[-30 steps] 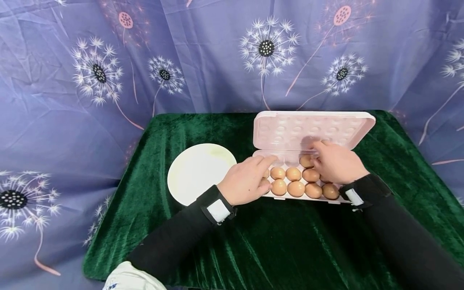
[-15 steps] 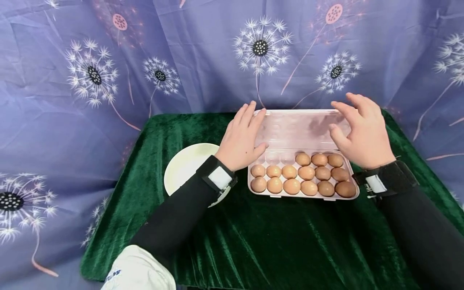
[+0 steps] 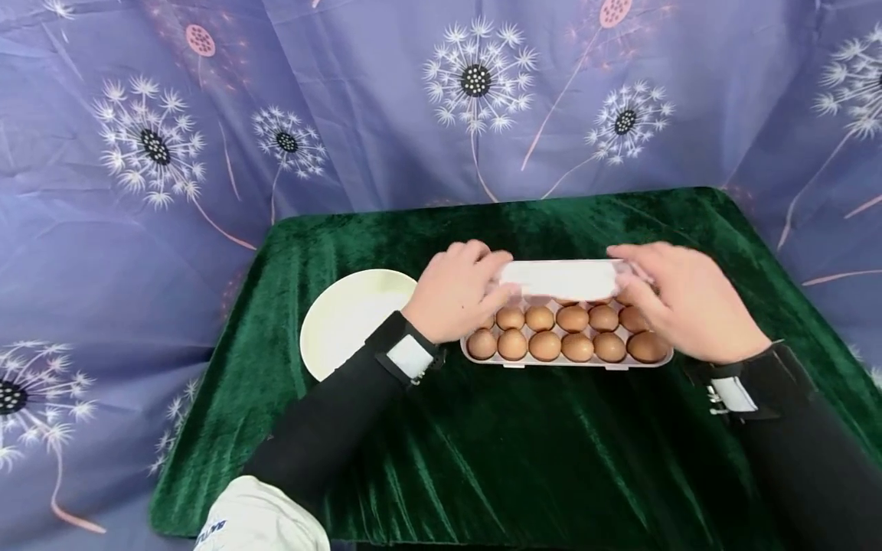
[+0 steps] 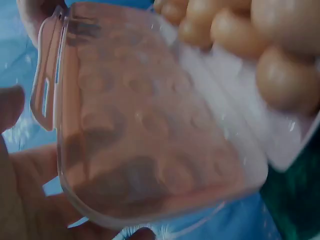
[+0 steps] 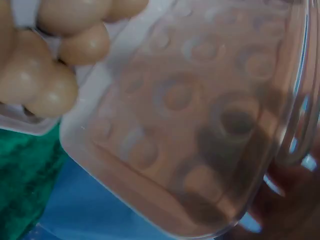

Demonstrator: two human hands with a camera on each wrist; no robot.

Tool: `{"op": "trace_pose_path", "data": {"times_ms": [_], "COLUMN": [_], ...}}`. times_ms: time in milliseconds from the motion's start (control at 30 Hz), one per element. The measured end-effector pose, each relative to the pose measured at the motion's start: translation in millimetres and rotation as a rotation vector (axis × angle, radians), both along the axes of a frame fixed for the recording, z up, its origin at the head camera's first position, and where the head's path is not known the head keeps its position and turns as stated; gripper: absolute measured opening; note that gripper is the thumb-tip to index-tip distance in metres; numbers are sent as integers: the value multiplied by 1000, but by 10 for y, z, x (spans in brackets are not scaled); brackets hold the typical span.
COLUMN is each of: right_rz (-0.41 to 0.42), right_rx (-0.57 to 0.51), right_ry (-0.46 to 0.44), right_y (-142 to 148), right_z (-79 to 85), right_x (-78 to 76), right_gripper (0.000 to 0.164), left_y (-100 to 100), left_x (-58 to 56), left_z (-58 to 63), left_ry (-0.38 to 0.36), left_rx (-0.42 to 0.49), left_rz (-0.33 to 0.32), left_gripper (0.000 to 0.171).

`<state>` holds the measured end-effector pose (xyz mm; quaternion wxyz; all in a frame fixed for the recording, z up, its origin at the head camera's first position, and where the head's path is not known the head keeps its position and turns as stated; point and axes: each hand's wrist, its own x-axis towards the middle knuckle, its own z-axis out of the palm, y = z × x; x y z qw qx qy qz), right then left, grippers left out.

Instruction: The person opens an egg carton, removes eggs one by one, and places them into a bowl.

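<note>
A pale pink plastic egg box (image 3: 565, 366) holds brown eggs (image 3: 544, 347) in rows. Its hinged lid (image 3: 560, 279) is tilted partway over the back row, hiding much of it. My left hand (image 3: 458, 295) holds the lid's left end, and my right hand (image 3: 696, 306) grips the right end. In the left wrist view, fingers curl behind the see-through lid (image 4: 140, 115), whose inside has round dimples. The right wrist view has the lid (image 5: 180, 105) close up too, fingers showing at its outer edge and eggs (image 5: 55, 65) beyond the hinge.
A round cream plate (image 3: 351, 317) lies left of the box, partly covered by my left forearm. Both rest on a dark green velvet cloth (image 3: 517, 451). A purple curtain (image 3: 386, 99) with dandelion prints hangs behind the table.
Both hands left the eggs and reached up to the raised lid's ends. They now hold the lid, which has swung forward and down over the back eggs.
</note>
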<state>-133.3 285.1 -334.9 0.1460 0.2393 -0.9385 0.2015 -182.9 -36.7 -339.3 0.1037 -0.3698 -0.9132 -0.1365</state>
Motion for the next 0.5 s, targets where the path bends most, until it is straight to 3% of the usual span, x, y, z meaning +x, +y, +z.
{"op": "trace_pose_path", "data": {"times_ms": [133,233,333,500], "right_rz": [62,69,65,28], "right_rx": [126,180,205,229], "right_ry": [-137,-201,-212,-128], "right_y": [9,46,81,73], "right_z": [-135,-308,-519,-826], "right_x": [154,246,314,384], "right_gripper": [48,62,76,88], "left_y": [94,167,239,308], "left_x": [189,289,363,465], "left_z": [-156,-297,-435,-695], "left_ry": [-19,-82,-118,-33], "left_rx": [-148,-258,-349,-400], "left_rz": [-32,-19,8,51], "left_gripper": [48,58,72,82]}}
